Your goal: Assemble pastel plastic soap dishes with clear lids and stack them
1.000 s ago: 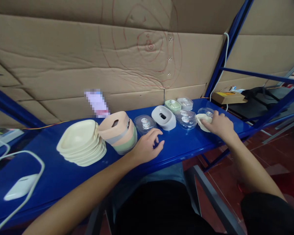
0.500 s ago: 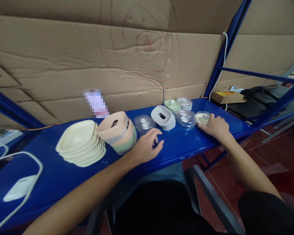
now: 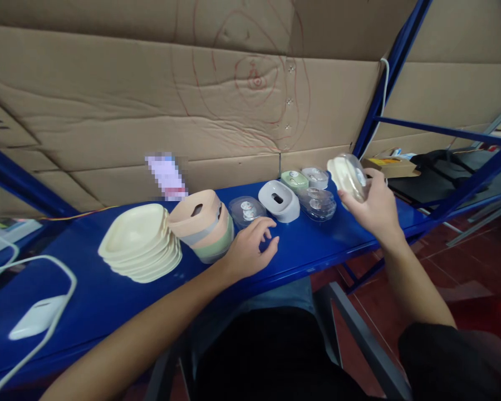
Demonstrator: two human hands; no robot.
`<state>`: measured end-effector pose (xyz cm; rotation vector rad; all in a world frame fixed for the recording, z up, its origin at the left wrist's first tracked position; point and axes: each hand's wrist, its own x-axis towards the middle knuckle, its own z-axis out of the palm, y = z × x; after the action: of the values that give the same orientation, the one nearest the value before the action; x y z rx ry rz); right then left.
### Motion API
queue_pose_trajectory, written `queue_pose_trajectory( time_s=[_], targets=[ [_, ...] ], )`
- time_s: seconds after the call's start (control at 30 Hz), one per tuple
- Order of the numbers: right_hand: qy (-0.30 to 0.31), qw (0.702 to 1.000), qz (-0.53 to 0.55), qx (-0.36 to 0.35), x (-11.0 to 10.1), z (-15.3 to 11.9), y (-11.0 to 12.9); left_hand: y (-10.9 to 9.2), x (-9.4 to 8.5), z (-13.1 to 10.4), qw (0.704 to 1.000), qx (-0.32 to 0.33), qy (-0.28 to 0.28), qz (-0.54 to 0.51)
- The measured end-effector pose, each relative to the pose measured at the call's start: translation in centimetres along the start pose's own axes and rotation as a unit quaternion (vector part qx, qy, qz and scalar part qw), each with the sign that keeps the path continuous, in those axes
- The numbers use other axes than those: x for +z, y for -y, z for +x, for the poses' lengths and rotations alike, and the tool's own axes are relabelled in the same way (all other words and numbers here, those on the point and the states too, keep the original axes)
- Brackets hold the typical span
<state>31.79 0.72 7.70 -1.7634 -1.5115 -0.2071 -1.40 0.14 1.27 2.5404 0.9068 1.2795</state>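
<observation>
- Clearly, the cream dish with its clear cover (image 3: 347, 175) is up in the air, tilted, above the right part of the blue table (image 3: 309, 248).
- Gripping it from the right side is the right hand (image 3: 378, 206), thumb at the near lower edge; the other fingers are partly hidden.
- Well apart from the dish, off to its left, the left hand (image 3: 250, 252) hangs loose near the table's front edge, open, fingers softly bent.
- Between dish and left hand sit some clear covers (image 3: 317, 205) and a pale grey slotted stand (image 3: 280, 203), with a green box (image 3: 294, 179) behind.
- Just past the left fingers lies another clear lid (image 3: 245, 210).
- Farther left stand stacked peach, grey and green stands (image 3: 202, 223), touching a pile of cream trays (image 3: 136, 234).
</observation>
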Motion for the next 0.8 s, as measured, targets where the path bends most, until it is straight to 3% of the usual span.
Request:
queue_pose_trajectory(
  time_s=[0.1,0.17,0.33,0.4,0.63,0.8],
  targets=[
    [0.068,0.986,0.124,-0.087,1.4,0.0,4.1,-0.1,-0.2,0.1,0.999,0.017,-0.043,-0.005],
    [0.11,0.962,0.203,-0.149,3.2,0.3,6.7,-0.1,-0.2,0.2,0.996,-0.009,-0.07,-0.048],
    [0.199,0.848,0.401,-0.283,8.1,0.6,10.8,0.2,-0.4,1.0,0.958,-0.114,-0.12,-0.235],
    [0.218,0.822,0.423,-0.314,9.4,0.1,11.0,0.1,-0.8,1.4,0.951,-0.129,-0.126,-0.252],
    [0.256,0.783,0.425,-0.374,10.9,-1.2,9.3,-0.4,-1.2,1.9,0.958,-0.123,-0.076,-0.247],
    [0.248,0.794,0.411,-0.372,11.0,-1.2,9.2,-0.3,-0.9,1.6,0.945,-0.117,-0.057,-0.299]
  ],
)
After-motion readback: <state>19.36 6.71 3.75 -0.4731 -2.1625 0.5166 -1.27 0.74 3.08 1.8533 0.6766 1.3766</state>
